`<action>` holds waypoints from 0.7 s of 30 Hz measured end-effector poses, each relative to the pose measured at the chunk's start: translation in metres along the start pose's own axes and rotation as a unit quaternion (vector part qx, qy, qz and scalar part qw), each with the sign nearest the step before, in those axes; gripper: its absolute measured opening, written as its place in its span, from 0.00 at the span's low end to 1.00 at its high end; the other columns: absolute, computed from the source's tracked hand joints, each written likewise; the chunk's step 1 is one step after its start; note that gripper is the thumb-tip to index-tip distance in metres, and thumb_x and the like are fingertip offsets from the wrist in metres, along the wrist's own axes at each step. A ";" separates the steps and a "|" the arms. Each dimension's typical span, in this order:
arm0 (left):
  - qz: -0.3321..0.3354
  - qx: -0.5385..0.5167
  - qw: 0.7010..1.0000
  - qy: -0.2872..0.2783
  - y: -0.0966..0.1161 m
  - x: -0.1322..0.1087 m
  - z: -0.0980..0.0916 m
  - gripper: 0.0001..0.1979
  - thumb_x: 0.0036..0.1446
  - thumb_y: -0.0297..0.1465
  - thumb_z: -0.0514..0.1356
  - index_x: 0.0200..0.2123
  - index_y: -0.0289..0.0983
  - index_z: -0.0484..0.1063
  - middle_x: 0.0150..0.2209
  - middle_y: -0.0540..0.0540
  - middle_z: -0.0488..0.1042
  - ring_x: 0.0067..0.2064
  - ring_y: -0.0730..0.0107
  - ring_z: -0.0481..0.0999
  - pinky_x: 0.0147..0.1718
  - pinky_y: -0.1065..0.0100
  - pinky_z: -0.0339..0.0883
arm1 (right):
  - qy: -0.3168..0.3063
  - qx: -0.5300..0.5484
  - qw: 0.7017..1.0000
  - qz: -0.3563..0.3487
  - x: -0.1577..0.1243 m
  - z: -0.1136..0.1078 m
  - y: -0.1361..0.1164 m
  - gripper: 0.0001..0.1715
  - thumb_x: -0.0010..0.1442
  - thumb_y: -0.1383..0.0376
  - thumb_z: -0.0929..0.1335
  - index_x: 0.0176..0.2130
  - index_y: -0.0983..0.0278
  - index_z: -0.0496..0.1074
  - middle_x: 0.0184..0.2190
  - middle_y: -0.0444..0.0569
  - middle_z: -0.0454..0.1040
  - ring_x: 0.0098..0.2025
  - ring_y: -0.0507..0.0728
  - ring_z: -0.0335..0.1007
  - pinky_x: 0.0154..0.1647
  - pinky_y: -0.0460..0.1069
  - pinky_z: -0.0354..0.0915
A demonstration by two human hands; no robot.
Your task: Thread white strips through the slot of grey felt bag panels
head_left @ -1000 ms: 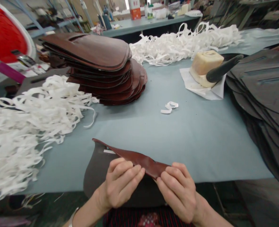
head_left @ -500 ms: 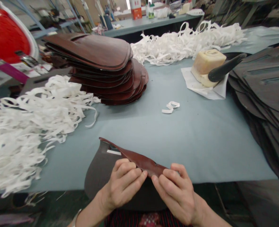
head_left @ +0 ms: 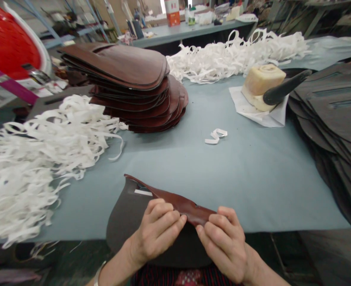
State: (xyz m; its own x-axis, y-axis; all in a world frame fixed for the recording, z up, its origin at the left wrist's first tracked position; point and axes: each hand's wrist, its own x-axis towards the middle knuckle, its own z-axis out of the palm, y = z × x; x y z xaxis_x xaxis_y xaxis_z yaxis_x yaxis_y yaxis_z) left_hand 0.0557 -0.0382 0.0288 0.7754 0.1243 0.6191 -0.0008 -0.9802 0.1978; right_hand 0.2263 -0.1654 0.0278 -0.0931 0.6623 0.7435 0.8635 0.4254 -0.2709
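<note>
Right now, both hands are closed on a folded reddish-brown leather piece point(head_left: 181, 204) at lower centre of the frame, the left hand point(head_left: 157, 234) and right hand point(head_left: 224, 244) pinching it between them. Its far tip rises over a dark grey leather panel point(head_left: 124, 226) at the near edge of the tabletop point(head_left: 243, 186). Upper centre-left sits a stack of brown leather pieces point(head_left: 136, 67), with white strips point(head_left: 44, 159) heaped at left. At right lies a dark leather stack point(head_left: 336, 107), just beside a cream block point(head_left: 263, 85) and black-handled tool point(head_left: 282, 92).
</note>
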 end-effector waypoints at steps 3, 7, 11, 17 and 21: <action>-0.008 0.006 1.000 0.006 0.000 -0.002 0.001 0.10 0.51 0.20 0.63 0.38 0.33 0.74 0.30 0.47 0.76 0.37 0.68 0.68 0.40 0.61 0.64 | 0.004 0.009 1.000 0.012 -0.001 -0.001 0.001 0.11 0.60 0.77 0.63 0.31 0.70 0.74 0.25 0.48 0.72 0.34 0.54 0.67 0.42 0.55 0.61; -0.014 0.007 1.000 0.001 -0.001 -0.004 0.002 0.10 0.53 0.21 0.63 0.40 0.34 0.74 0.30 0.47 0.76 0.37 0.68 0.68 0.40 0.61 0.64 | 0.008 0.008 1.000 0.014 -0.001 -0.001 0.001 0.11 0.60 0.76 0.63 0.31 0.69 0.73 0.25 0.48 0.72 0.34 0.54 0.66 0.42 0.55 0.61; -0.018 -0.003 1.000 -0.023 -0.002 -0.004 0.001 0.12 0.56 0.21 0.60 0.44 0.34 0.73 0.33 0.46 0.76 0.39 0.67 0.69 0.42 0.61 0.64 | 0.005 0.002 1.000 0.012 -0.001 -0.001 0.001 0.12 0.60 0.76 0.62 0.31 0.70 0.73 0.25 0.49 0.72 0.34 0.54 0.66 0.41 0.55 0.61; 0.002 -0.016 0.999 -0.048 0.001 -0.003 -0.003 0.13 0.57 0.21 0.58 0.46 0.31 0.72 0.34 0.44 0.76 0.40 0.66 0.69 0.43 0.60 0.63 | -0.002 0.004 1.000 0.006 0.000 0.001 -0.001 0.14 0.61 0.76 0.60 0.31 0.70 0.73 0.26 0.49 0.72 0.34 0.55 0.66 0.41 0.55 0.60; 0.009 -0.022 0.999 -0.033 0.002 -0.006 -0.002 0.14 0.54 0.20 0.60 0.46 0.29 0.72 0.34 0.43 0.76 0.40 0.66 0.68 0.42 0.59 0.63 | -0.007 0.010 1.000 0.008 0.001 0.002 -0.004 0.14 0.60 0.76 0.60 0.30 0.70 0.73 0.26 0.49 0.72 0.34 0.55 0.66 0.41 0.55 0.59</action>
State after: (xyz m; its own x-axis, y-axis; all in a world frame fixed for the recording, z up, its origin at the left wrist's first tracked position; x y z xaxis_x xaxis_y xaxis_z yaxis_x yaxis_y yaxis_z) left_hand 0.0493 -0.0407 0.0271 0.8154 0.0938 0.5713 -0.0426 -0.9744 0.2208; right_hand 0.2219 -0.1651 0.0279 -0.0857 0.6772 0.7308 0.8546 0.4270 -0.2955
